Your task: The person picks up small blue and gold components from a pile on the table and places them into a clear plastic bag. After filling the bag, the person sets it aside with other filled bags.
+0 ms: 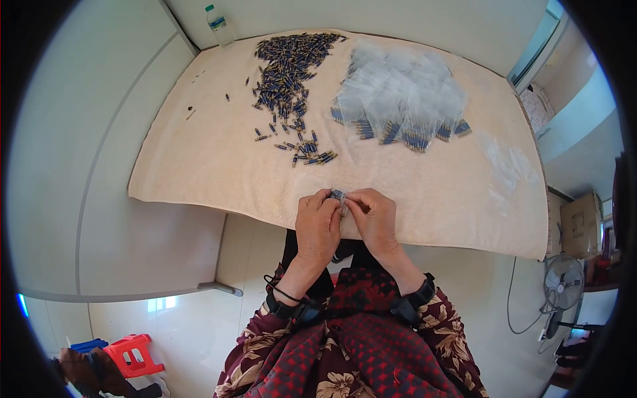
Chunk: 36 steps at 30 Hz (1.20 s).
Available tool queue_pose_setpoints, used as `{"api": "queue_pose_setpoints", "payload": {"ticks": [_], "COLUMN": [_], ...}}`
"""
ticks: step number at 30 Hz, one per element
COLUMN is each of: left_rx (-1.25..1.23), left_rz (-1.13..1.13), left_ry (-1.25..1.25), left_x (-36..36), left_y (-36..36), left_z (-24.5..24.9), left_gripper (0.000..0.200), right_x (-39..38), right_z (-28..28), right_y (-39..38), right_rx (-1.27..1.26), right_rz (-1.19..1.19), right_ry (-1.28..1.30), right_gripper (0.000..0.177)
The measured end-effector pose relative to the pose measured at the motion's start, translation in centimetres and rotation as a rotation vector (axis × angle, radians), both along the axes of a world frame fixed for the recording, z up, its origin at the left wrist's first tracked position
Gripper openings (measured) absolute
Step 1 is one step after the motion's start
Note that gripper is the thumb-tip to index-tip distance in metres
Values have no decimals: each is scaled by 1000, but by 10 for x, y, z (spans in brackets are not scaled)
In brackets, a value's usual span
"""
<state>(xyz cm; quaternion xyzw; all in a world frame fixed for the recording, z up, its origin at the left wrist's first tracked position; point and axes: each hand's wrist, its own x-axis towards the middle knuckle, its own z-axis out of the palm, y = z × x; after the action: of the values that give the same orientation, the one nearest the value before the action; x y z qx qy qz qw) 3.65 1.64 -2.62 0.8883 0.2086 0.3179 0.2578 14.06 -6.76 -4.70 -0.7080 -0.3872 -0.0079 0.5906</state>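
Note:
At the front edge of the cloth-covered table, my left hand [318, 222] and my right hand [373, 219] meet over a small clear plastic bag [339, 195]. Dark blue pieces show inside the bag. Fingers of both hands are pinched on it, and the lower part is hidden behind them. Beyond my hands lies a loose group of small dark blue and brass-coloured cylindrical pieces [308, 154], trailing from a large pile [292, 66]. To the right of the pile is a heap of clear bags [401, 89] with rows of the same pieces in them.
Flat clear bags [507, 169] lie at the table's right side. A water bottle [218, 26] stands at the back left. Tiny loose bits [190, 109] lie on the left of the cloth [199, 159]. A fan [563, 282] and a cardboard box [580, 225] stand right; a red stool [135, 355] lower left.

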Motion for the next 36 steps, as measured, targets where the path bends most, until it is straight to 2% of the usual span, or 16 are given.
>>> {"api": "queue_pose_setpoints", "payload": {"ticks": [1, 4, 8, 16, 21, 24, 29, 32, 36], "left_rx": [-5, 10, 32, 56, 61, 68, 84, 69, 54], "left_rz": [3, 20, 21, 28, 40, 45, 61, 88, 93], "left_ry": [-1, -16, -27, -56, -64, -65, -53, -61, -62], "left_x": [0, 0, 0, 0, 0, 0, 1, 2, 2], "left_y": [-1, -2, -2, -3, -3, -3, -4, -4, -4], "left_z": [-1, -2, -3, -5, -7, -5, -6, -5, -4], "left_gripper": [15, 15, 14, 13, 14, 13, 12, 11, 11], "right_x": [-1, -3, -4, -3, 4, 3, 7, 8, 4], "right_z": [2, 14, 8, 15, 21, 16, 19, 12, 7], "right_y": [-1, -3, 4, 7, 5, 5, 6, 11, 9], "right_rx": [-5, -135, -67, -13, -169, -167, -186, -106, -139], "right_rz": [3, 31, 38, 16, 52, -11, 40, 8, -28], "right_ry": [-1, 371, 498, 586, 563, 367, 567, 463, 309], "right_gripper": [4, 5, 4, 5, 5, 4, 5, 6, 9]}}
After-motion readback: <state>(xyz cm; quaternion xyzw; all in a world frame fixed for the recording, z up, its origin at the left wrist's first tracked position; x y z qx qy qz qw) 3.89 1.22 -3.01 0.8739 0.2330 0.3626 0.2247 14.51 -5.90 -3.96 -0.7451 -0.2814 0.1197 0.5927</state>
